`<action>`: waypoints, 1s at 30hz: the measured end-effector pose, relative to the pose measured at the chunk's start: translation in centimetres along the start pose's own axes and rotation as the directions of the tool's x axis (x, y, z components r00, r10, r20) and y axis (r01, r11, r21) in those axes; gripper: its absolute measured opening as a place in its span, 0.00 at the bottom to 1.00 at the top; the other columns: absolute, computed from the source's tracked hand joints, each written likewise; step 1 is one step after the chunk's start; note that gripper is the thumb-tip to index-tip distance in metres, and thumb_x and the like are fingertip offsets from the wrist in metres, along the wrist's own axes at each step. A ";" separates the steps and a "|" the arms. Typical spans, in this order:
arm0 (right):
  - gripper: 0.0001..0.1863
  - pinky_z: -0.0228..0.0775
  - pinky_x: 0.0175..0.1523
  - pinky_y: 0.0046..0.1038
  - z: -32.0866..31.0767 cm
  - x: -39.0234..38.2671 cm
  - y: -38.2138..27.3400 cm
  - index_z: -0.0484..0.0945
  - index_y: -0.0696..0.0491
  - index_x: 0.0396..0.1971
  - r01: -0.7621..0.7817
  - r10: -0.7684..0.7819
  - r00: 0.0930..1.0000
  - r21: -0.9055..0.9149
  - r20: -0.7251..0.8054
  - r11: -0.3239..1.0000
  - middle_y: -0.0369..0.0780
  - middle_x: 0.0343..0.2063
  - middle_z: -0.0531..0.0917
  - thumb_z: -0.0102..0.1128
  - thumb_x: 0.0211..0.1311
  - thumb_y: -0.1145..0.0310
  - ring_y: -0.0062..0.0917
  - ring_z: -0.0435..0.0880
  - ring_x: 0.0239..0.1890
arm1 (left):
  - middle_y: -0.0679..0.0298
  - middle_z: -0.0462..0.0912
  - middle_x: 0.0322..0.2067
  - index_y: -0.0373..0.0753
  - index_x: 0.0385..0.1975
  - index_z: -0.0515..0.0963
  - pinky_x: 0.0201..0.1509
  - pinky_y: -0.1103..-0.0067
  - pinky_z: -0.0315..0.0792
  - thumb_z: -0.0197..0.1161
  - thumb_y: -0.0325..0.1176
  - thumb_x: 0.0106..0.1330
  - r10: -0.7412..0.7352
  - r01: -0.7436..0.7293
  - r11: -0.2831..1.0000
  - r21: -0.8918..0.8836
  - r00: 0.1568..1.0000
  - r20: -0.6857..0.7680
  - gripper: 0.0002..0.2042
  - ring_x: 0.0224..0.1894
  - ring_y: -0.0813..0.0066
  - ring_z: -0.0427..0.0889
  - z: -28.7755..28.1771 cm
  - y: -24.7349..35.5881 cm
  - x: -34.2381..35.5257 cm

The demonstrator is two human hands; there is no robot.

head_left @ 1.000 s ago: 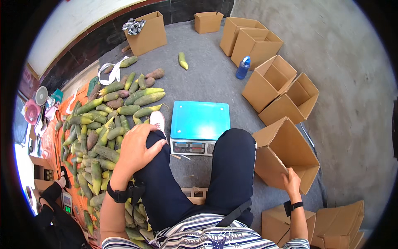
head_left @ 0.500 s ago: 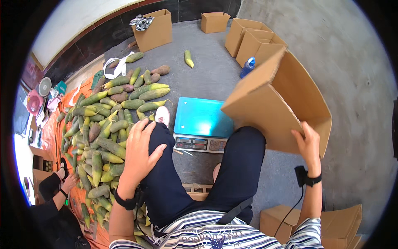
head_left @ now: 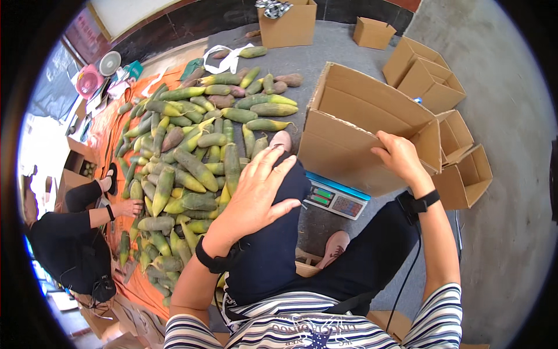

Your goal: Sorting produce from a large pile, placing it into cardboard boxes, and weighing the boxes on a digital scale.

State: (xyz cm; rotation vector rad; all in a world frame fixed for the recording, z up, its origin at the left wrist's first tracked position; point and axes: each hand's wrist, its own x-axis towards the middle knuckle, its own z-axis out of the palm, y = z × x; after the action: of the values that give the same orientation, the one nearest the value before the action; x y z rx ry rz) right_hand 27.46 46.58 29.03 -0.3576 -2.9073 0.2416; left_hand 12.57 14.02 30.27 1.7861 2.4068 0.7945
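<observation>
A large open-topped cardboard box (head_left: 343, 154) stands upright on a digital weighing scale (head_left: 332, 202), covering most of its blue plate. My right hand (head_left: 401, 156) grips the box's near rim, fingers curled over the edge. On my left knee rests my left hand (head_left: 260, 189), fingers spread and holding nothing. Just left of that knee, a big heap of green radishes (head_left: 195, 168) with pale yellow-green ends lies on the ground, a few purplish-brown roots (head_left: 222, 101) among them. The box's inner floor is hidden from me.
Several open cardboard boxes (head_left: 433, 84) stand at the right and back; another box (head_left: 288, 26) has checked cloth on its rim. At left, a person (head_left: 72, 244) in black reaches into the heap on an orange sheet (head_left: 96, 136). A white bag (head_left: 224, 60) lies behind it.
The tilted box has come upright onto the scale, my right hand still on its rim. My view has swung left. My left hand stays at the knee. The blue bottle is now mostly hidden.
</observation>
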 end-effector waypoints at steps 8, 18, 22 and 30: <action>0.13 0.72 0.40 0.43 -0.2 -0.6 -1.3 0.70 0.56 0.35 -0.073 0.072 0.996 0.030 0.048 0.997 0.48 0.30 0.80 0.63 0.59 0.66 0.47 0.80 0.38 | 0.49 0.75 0.57 0.35 0.63 0.64 0.62 0.68 0.69 0.63 0.37 0.67 -0.488 0.440 0.575 -0.690 0.861 0.143 0.27 0.60 0.61 0.74 1.1 -7.6 -5.5; 0.12 0.72 0.41 0.41 -1.4 -0.7 -1.5 0.72 0.56 0.35 -0.053 0.053 0.998 -0.043 0.016 0.998 0.47 0.33 0.81 0.63 0.59 0.66 0.45 0.81 0.39 | 0.44 0.80 0.43 0.30 0.49 0.74 0.52 0.66 0.73 0.67 0.42 0.60 -0.759 0.823 0.530 -0.205 0.568 0.320 0.24 0.47 0.48 0.80 13.2 -19.4 -23.4; 0.13 0.73 0.42 0.39 -1.6 -0.4 -1.3 0.73 0.56 0.37 -0.152 0.152 0.987 0.000 0.053 0.988 0.47 0.34 0.82 0.64 0.58 0.65 0.45 0.81 0.39 | 0.43 0.79 0.44 0.31 0.49 0.74 0.53 0.62 0.72 0.66 0.39 0.61 -0.800 0.818 0.573 -0.049 0.571 0.184 0.22 0.49 0.46 0.78 16.2 -20.3 -21.2; 0.15 0.74 0.45 0.36 -1.9 -0.8 -1.5 0.76 0.55 0.40 -0.279 0.281 0.960 0.092 -0.009 0.956 0.45 0.35 0.83 0.67 0.58 0.63 0.40 0.83 0.40 | 0.43 0.75 0.52 0.30 0.56 0.68 0.57 0.62 0.70 0.67 0.37 0.59 -0.816 0.809 0.579 -0.103 0.575 -0.062 0.28 0.54 0.45 0.74 20.9 -26.2 -11.2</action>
State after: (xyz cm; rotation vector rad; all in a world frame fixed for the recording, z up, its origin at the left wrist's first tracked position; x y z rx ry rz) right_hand 28.29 45.22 30.96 -0.7529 -2.8047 0.4067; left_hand 0.08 6.35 -1.88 0.4154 2.7712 0.7969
